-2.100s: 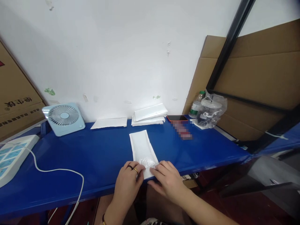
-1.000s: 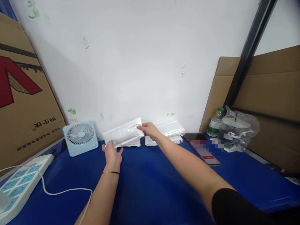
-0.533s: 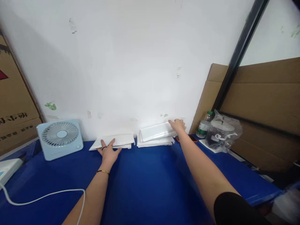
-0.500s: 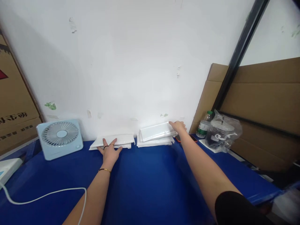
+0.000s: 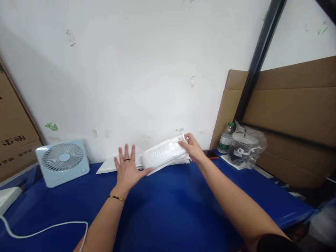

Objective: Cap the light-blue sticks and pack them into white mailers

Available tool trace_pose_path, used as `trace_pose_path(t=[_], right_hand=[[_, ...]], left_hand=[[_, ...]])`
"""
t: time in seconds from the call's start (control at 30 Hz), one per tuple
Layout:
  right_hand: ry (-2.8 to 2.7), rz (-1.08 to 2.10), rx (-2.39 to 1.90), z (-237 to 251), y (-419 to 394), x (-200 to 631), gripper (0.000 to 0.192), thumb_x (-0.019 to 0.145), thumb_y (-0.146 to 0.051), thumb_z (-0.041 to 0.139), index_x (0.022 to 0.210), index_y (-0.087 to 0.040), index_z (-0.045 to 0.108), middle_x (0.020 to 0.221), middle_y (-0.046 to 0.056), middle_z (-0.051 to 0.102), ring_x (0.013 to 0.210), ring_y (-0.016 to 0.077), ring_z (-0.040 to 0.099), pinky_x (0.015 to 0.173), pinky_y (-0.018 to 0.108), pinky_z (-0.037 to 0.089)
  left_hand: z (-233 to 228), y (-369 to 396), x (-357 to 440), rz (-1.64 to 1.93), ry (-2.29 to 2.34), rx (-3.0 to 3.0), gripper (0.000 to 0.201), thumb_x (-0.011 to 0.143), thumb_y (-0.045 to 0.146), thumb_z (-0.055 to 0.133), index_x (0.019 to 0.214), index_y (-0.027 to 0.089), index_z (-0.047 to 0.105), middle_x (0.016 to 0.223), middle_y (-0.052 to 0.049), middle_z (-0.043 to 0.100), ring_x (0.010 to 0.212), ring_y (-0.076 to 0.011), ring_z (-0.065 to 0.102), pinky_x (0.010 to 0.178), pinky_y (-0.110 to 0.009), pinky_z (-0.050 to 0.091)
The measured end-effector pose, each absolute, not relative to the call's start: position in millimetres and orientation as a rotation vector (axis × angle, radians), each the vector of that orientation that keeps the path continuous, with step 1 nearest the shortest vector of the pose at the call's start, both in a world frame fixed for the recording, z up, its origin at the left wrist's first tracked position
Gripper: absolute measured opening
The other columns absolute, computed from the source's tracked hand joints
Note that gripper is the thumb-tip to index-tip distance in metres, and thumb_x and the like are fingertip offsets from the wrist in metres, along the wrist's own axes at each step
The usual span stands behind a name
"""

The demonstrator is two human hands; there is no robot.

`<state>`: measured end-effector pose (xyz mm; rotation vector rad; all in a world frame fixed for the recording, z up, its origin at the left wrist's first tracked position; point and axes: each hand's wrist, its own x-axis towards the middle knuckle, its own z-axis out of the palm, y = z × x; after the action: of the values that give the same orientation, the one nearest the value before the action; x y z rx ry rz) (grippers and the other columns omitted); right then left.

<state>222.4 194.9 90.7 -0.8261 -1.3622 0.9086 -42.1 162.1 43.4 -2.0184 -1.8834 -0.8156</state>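
Note:
My right hand [image 5: 190,147] pinches the right end of a white padded envelope [image 5: 164,155] and holds it slanted just above the blue table [image 5: 168,206]. Under it lies the right stack of white envelopes [image 5: 183,161], mostly hidden. My left hand [image 5: 127,168] hovers with fingers spread, its thumb close to the envelope's left end; I cannot tell if it touches. Behind that hand, against the wall, lies the left pile of flat white envelopes [image 5: 106,167].
A light blue desk fan [image 5: 62,162] stands at the left with a white cable [image 5: 44,229] in front. A phone [image 5: 211,154], a water bottle [image 5: 225,141] and a bagged jar [image 5: 245,148] sit at the right. Cardboard sheets [image 5: 294,105] lean behind.
My right hand has lifted one envelope off the right stack and drawn it leftward. My left hand left the left pile and rose with fingers spread toward the envelope.

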Motion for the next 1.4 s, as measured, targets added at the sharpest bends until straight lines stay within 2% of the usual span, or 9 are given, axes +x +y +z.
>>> trace_pose_path(t=[0.1,0.2,0.3,0.43,0.8,0.9,1.0,1.17,1.4], right_hand=[[-1.250,1.017,-0.781,70,174,206,0.038,0.064,-0.033,0.064,0.083,-0.024,0.031,0.075,-0.005,0.056,0.059,0.0124,0.053,0.055,0.024,0.042],[-1.176,0.942,-0.940,40,166,201,0.041,0.059,-0.029,0.068,0.084,-0.023,0.035,0.079,-0.003,0.054,0.066,0.0132,0.054,0.059,0.024,0.043],[-1.259,0.803,-1.249,12,167,213,0.043,0.050,-0.023,0.074,0.083,-0.021,0.045,0.075,-0.004,0.050,0.063,0.0110,0.049,0.055,0.021,0.040],[-1.374,0.858,-1.438,-8,173,234,0.027,0.059,-0.027,0.070,0.079,-0.019,0.053,0.068,-0.004,0.049,0.056,0.0096,0.048,0.046,0.019,0.036],[-1.373,0.966,-1.462,-9,186,261,0.017,0.073,-0.025,0.060,0.087,-0.017,0.055,0.074,0.001,0.057,0.049,0.0085,0.052,0.037,0.018,0.035],[-1.420,0.950,-1.460,-1,180,264,0.022,0.071,-0.029,0.064,0.088,-0.016,0.060,0.078,0.003,0.060,0.059,0.0112,0.056,0.048,0.021,0.043],[-1.733,0.924,-1.324,9,168,265,0.044,0.062,-0.039,0.072,0.100,-0.019,0.063,0.099,0.005,0.062,0.090,0.0186,0.058,0.077,0.029,0.047],[-2.416,0.766,-1.089,15,149,243,0.099,0.047,-0.058,0.075,0.134,-0.027,0.039,0.138,0.008,0.039,0.129,0.0296,0.029,0.106,0.043,0.022],[-2.605,0.492,-1.163,3,144,205,0.067,0.076,-0.067,0.044,0.135,-0.034,0.037,0.146,0.002,0.029,0.135,0.0286,0.018,0.108,0.049,0.007]], left_hand=[[57,143,-11,-0.637,-1.617,-2.286,0.119,0.051,0.065,0.064,0.144,0.022,0.003,0.148,-0.013,0.018,0.135,-0.0375,0.008,0.107,-0.053,0.006],[57,134,4,-0.401,-1.616,-2.469,0.102,0.058,0.043,0.066,0.142,0.026,0.010,0.126,-0.012,0.049,0.115,-0.0315,0.046,0.099,-0.049,0.029],[56,133,6,-0.110,-1.655,-2.521,0.080,0.059,0.024,0.061,0.134,0.029,0.034,0.109,-0.009,0.058,0.094,-0.0261,0.058,0.082,-0.040,0.041],[74,133,7,0.212,-1.623,-2.537,0.066,0.052,0.018,0.064,0.116,0.029,0.052,0.102,-0.008,0.062,0.095,-0.0264,0.058,0.079,-0.039,0.041],[134,127,18,0.554,-1.644,-2.361,0.064,0.041,0.015,0.068,0.103,0.028,0.061,0.098,-0.008,0.063,0.092,-0.0253,0.056,0.082,-0.039,0.033],[139,125,9,0.536,-1.667,-2.336,0.070,0.040,0.014,0.066,0.108,0.029,0.059,0.101,-0.008,0.062,0.095,-0.0256,0.055,0.082,-0.040,0.032],[137,125,-7,0.501,-1.723,-2.324,0.076,0.040,0.013,0.063,0.113,0.031,0.057,0.106,-0.008,0.060,0.098,-0.0265,0.054,0.084,-0.040,0.031],[128,121,-37,0.422,-1.843,-2.333,0.080,0.036,0.011,0.056,0.114,0.032,0.057,0.107,-0.008,0.058,0.102,-0.0308,0.052,0.086,-0.042,0.032],[115,113,-91,0.353,-1.945,-2.300,0.083,0.035,0.014,0.053,0.116,0.035,0.056,0.111,-0.005,0.056,0.103,-0.0336,0.051,0.088,-0.045,0.032]])
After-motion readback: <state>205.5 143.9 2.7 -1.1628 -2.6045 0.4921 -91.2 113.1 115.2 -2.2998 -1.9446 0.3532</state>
